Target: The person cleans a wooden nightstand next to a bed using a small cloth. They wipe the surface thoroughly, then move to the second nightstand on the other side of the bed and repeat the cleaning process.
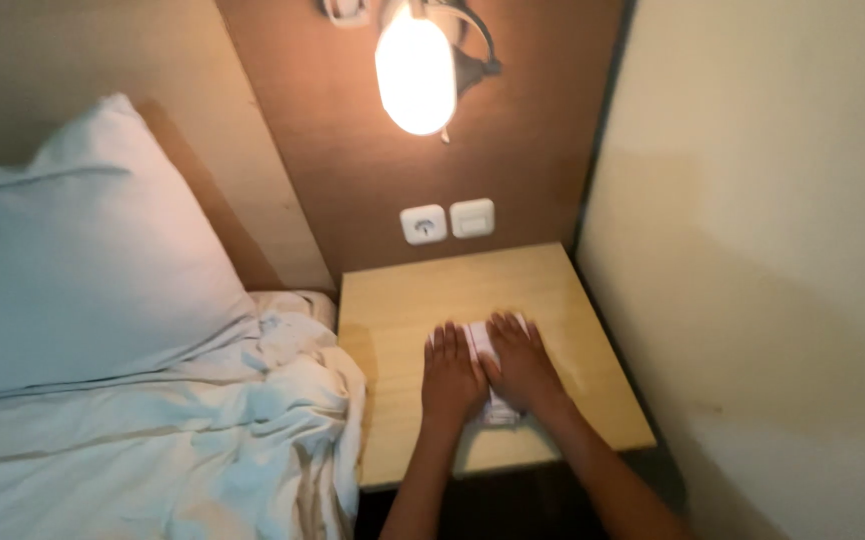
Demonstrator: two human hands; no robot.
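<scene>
Left hand (451, 378) and right hand (521, 365) lie flat, side by side, fingers extended, palms pressing a small white folded cloth (485, 345) onto the light wooden bedside worktop (403, 300); forearms angled inward.

Bench (403, 300): pale wood-grain laminate, smooth, faint sheen. White folded item (480, 338) under both hands: paper or cloth, cannot tell. Bed sheet (203, 440), left: white cloth, matt, crumpled. Far wall panel (533, 150): brown wood, matt.
</scene>
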